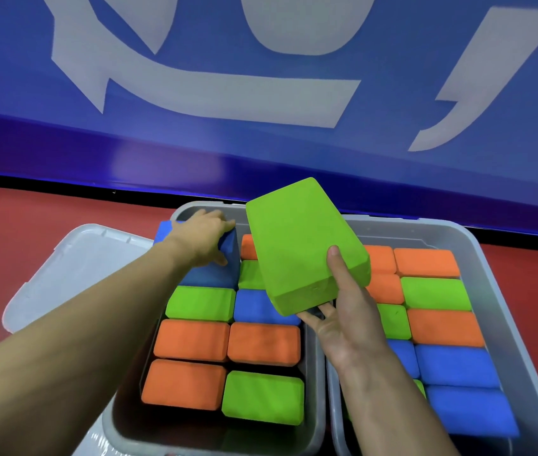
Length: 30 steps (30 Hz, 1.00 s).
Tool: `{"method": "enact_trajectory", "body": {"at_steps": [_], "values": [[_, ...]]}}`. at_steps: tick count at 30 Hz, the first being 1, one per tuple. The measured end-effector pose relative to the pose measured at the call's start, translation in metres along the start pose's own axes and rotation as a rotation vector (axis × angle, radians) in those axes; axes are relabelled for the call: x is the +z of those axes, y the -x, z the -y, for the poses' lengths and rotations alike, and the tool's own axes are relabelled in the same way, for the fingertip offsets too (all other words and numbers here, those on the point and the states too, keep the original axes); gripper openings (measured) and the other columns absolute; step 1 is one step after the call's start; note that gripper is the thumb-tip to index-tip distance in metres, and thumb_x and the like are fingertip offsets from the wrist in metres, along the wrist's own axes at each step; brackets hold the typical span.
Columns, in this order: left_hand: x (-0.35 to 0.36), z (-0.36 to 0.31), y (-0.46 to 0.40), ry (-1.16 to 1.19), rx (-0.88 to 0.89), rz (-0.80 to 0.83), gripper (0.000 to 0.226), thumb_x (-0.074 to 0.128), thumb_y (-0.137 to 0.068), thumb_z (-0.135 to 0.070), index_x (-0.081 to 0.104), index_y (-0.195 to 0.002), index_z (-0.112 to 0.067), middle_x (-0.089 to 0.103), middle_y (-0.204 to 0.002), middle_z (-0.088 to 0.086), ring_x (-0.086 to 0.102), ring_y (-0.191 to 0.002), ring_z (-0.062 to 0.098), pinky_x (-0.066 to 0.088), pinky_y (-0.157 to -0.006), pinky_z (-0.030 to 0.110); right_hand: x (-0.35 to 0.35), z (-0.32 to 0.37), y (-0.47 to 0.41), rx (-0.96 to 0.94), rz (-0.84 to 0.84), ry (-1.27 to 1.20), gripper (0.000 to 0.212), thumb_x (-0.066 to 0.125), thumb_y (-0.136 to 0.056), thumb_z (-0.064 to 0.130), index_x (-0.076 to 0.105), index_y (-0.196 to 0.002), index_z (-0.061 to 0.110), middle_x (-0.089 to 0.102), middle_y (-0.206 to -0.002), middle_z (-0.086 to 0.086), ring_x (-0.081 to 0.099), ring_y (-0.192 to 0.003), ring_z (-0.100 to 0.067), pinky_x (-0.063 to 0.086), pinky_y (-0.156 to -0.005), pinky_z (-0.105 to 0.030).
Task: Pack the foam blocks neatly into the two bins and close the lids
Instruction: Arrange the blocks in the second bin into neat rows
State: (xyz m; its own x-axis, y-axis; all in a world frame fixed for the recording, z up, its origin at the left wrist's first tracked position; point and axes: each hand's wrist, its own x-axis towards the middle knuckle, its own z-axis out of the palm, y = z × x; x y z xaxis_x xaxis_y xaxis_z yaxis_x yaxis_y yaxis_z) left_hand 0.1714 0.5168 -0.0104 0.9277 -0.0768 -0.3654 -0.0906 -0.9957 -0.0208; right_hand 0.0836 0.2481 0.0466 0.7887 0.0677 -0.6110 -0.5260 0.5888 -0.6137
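Note:
Two grey bins stand side by side, the left bin (pixel 313 373) and the right bin (pixel 478 255), both filled with rows of orange, green and blue foam blocks. My left hand (pixel 202 238) grips a blue block (pixel 208 271) that sits tilted at the far left corner of the left bin. My right hand (pixel 340 311) holds a large green block (pixel 300 245) in the air above the gap between the bins, thumb on its top face and fingers underneath.
A translucent lid (pixel 73 268) lies on the red floor (pixel 30 212) to the left of the left bin. A blue wall (pixel 261 153) with white lettering rises right behind the bins.

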Motion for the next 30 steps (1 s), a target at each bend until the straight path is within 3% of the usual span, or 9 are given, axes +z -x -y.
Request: {"method": "enact_trajectory", "body": {"at_steps": [6, 9, 16, 23, 26, 28, 30], "values": [[0.064, -0.002, -0.004, 0.105, -0.064, 0.063, 0.095, 0.081, -0.081, -0.044, 0.029, -0.159, -0.029, 0.042, -0.146, -0.003, 0.034, -0.135, 0.024, 0.044, -0.100, 0.066, -0.001, -0.002, -0.010, 0.017, -0.029, -0.017, 0.039, 0.078, -0.084, 0.036, 0.069, -0.122, 0.031, 0.077, -0.113, 0.004, 0.070, -0.112, -0.023, 0.055, -0.088, -0.064], [0.091, -0.005, -0.006, 0.144, -0.062, 0.094, 0.090, 0.072, -0.090, -0.046, 0.020, -0.162, -0.031, 0.035, -0.153, -0.006, 0.029, -0.141, 0.022, 0.035, -0.107, 0.069, 0.001, -0.008, -0.017, 0.043, -0.066, -0.028, 0.044, 0.083, -0.079, 0.038, 0.071, -0.121, 0.031, 0.077, -0.113, 0.004, 0.070, -0.112, -0.024, 0.053, -0.089, -0.068], [0.143, -0.004, -0.011, 0.314, -0.043, -0.002, 0.062, 0.033, -0.104, -0.055, 0.018, -0.162, -0.036, 0.018, -0.165, -0.014, 0.011, -0.154, 0.013, 0.012, -0.112, 0.078, 0.007, -0.019, -0.023, 0.076, -0.063, 0.004, 0.053, 0.084, -0.074, 0.043, 0.069, -0.124, 0.032, 0.075, -0.116, 0.007, 0.070, -0.112, -0.023, 0.054, -0.087, -0.066], [0.160, -0.008, -0.016, 0.351, -0.099, -0.030, 0.062, 0.043, -0.102, -0.055, 0.027, -0.159, -0.038, 0.024, -0.164, -0.010, 0.015, -0.153, 0.014, 0.006, -0.114, 0.077, 0.004, -0.014, -0.020, 0.069, -0.041, 0.046, 0.048, 0.082, -0.079, 0.040, 0.068, -0.124, 0.033, 0.075, -0.116, 0.008, 0.069, -0.113, -0.022, 0.053, -0.090, -0.065], [0.158, -0.005, -0.017, 0.396, -0.100, 0.019, 0.064, 0.046, -0.101, -0.055, 0.025, -0.160, -0.040, 0.017, -0.168, -0.011, 0.010, -0.155, 0.015, 0.005, -0.114, 0.075, 0.002, -0.012, -0.020, 0.070, -0.034, 0.040, 0.045, 0.080, -0.081, 0.039, 0.069, -0.124, 0.033, 0.076, -0.115, 0.007, 0.069, -0.114, -0.022, 0.053, -0.091, -0.066], [0.155, -0.003, -0.013, 0.432, -0.110, 0.052, 0.067, 0.047, -0.103, -0.053, 0.020, -0.162, -0.035, 0.007, -0.171, -0.006, 0.005, -0.157, 0.020, 0.006, -0.119, 0.070, 0.001, -0.012, -0.021, 0.055, -0.025, 0.047, 0.047, 0.080, -0.081, 0.039, 0.067, -0.126, 0.032, 0.075, -0.118, 0.007, 0.068, -0.115, -0.022, 0.054, -0.089, -0.065], [0.147, -0.005, -0.002, 0.494, -0.143, -0.018, 0.068, 0.049, -0.103, -0.047, 0.023, -0.162, -0.024, 0.009, -0.171, 0.004, 0.009, -0.157, 0.027, 0.013, -0.123, 0.061, 0.002, -0.014, -0.022, 0.019, -0.011, 0.071, 0.049, 0.079, -0.082, 0.039, 0.065, -0.129, 0.033, 0.073, -0.121, 0.008, 0.068, -0.117, -0.021, 0.055, -0.088, -0.064]]}}
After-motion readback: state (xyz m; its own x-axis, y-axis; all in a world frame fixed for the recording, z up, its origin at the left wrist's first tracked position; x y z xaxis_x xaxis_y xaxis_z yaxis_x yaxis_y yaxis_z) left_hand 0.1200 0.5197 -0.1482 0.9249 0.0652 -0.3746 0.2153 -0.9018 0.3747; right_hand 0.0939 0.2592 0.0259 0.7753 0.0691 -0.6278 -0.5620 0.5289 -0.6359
